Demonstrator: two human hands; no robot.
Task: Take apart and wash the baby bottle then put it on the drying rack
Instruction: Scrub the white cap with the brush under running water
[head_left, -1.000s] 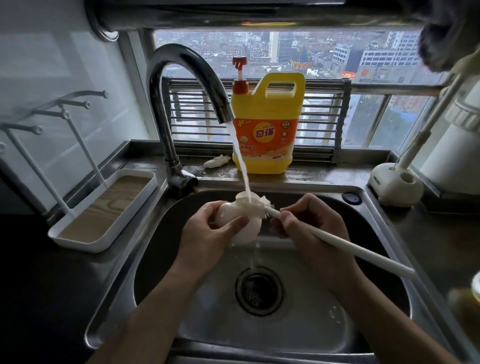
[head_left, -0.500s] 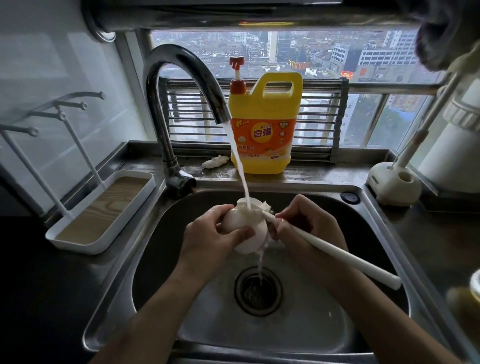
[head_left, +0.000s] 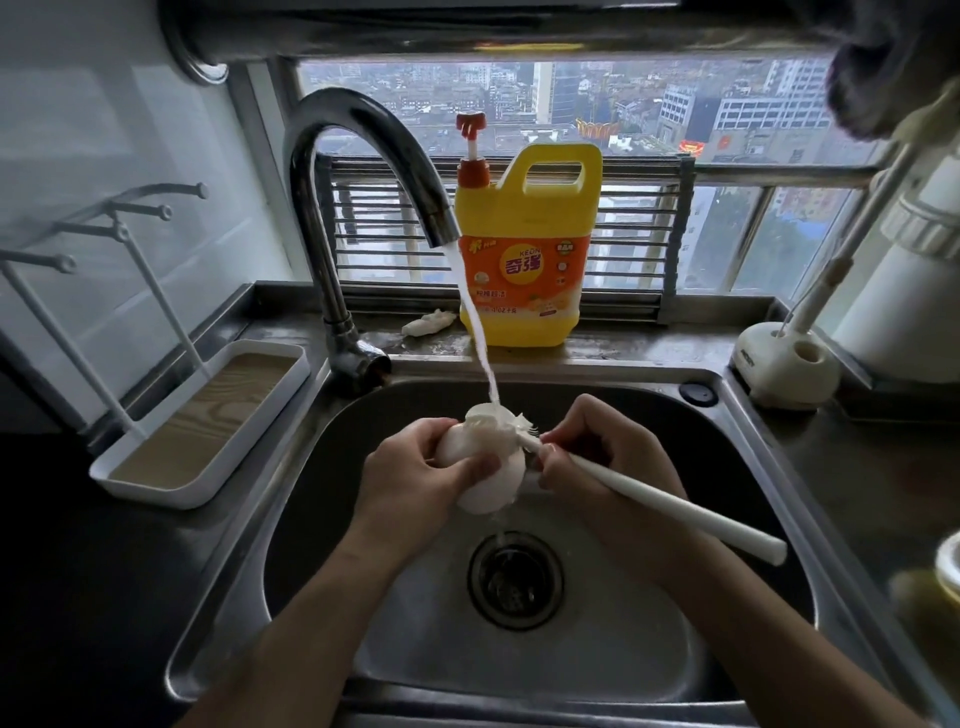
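**Bottle scrubbed under the running tap**

Head view: one left hand (head_left: 415, 470) grips one white bottle (head_left: 498, 488) over the steel sink (head_left: 727, 467). One right hand (head_left: 608, 457) pinches one brush (head_left: 675, 507) (bristles at the bottle's mouth). One yellow detergent jug (head_left: 524, 260) stands before the window.

Left hand (head_left: 415, 470) gripping bottle (head_left: 485, 480), right hand (head_left: 597, 457) holding brush (head_left: 649, 499), under running faucet (head_left: 363, 156)
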